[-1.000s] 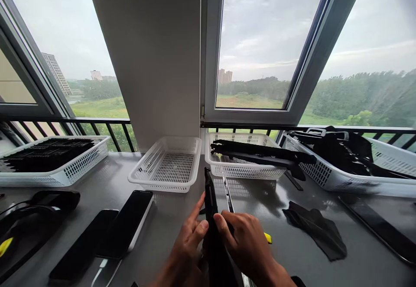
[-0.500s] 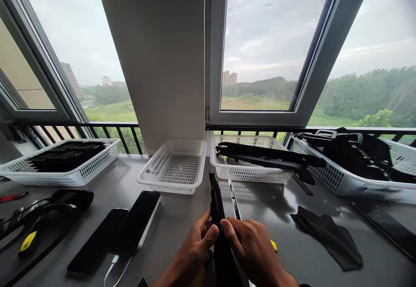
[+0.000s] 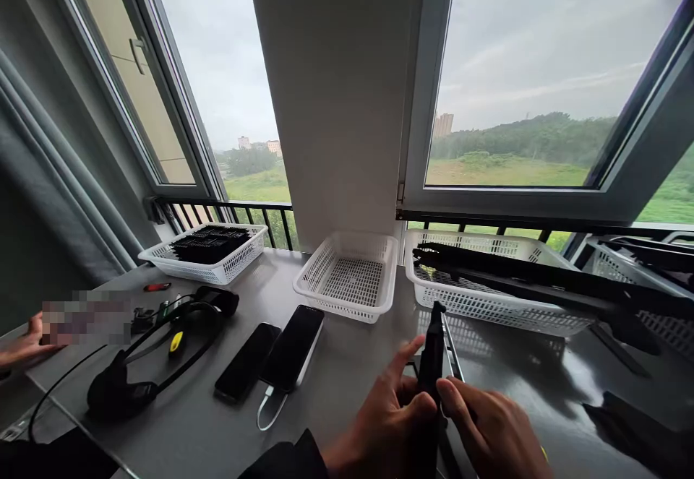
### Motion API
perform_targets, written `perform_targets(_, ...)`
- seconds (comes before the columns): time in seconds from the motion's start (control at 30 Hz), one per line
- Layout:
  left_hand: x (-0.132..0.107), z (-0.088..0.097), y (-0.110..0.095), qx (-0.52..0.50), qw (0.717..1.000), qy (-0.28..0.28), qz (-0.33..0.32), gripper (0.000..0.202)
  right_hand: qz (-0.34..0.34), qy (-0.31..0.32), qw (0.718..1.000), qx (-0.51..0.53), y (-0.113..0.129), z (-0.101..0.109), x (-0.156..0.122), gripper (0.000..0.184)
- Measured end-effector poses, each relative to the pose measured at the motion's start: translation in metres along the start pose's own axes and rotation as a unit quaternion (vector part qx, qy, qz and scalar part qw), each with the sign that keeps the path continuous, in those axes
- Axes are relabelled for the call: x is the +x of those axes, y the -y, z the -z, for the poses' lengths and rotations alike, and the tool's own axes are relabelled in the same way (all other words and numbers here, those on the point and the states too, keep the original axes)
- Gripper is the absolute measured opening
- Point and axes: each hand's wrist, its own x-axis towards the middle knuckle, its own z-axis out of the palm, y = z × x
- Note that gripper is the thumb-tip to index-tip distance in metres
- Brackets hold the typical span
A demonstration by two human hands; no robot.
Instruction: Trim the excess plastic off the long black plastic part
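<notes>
Near the front edge of the grey table [image 3: 347, 363], the left hand [image 3: 387, 421] and right hand [image 3: 491, 432] both pinch a long black plastic strip [image 3: 431, 363] standing upright between them, left forefinger stretched out. Beyond it sits an empty white mesh basket [image 3: 350, 277]; two dark phones [image 3: 274, 352] lie to the left.

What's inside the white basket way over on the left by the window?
The left white basket holds a pile of flat black pieces, filling it up to the rim. What lies under the top layer is covered, and the pieces are too small to tell what they are.
</notes>
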Motion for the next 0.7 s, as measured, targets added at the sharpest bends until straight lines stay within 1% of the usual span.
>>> perform_targets(0.07, -0.0016, -0.0016, -0.0005, 0.021, 1.000, 0.007, -0.019, 0.107, 0.004, -0.001, 1.000, -0.007, 0.0024, -0.0011, -0.0006, 0.070)
perform_targets(0.13, -0.0021, -0.0019, -0.0011, 0.044, 0.999, 0.010, -0.024, 0.093, 0.003, -0.001, 1.000, -0.003, 0.0021, -0.0018, -0.0008, 0.071)
perform_targets(0.27, -0.0008, -0.0027, -0.0038, 0.092, 0.995, 0.003, -0.049, 0.069, 0.004, -0.001, 1.000, 0.013, 0.0011, -0.0006, -0.0009, 0.072)
perform_targets(0.33, -0.0002, -0.0038, -0.0049, 0.116, 0.991, 0.000, -0.064, 0.060, 0.009, 0.000, 1.000, 0.017, 0.0022, 0.0005, -0.0009, 0.072)
perform_targets(0.47, 0.0000, -0.0046, -0.0044, 0.129, 0.989, 0.001, -0.073, 0.057, 0.023, 0.008, 0.999, 0.022, 0.0026, 0.0000, -0.0010, 0.076)
perform_targets(0.7, 0.0022, -0.0014, -0.0001, 0.118, 0.989, -0.006, -0.087, 0.063, 0.040, 0.017, 0.999, 0.001, -0.0061, -0.0069, -0.0034, 0.074)
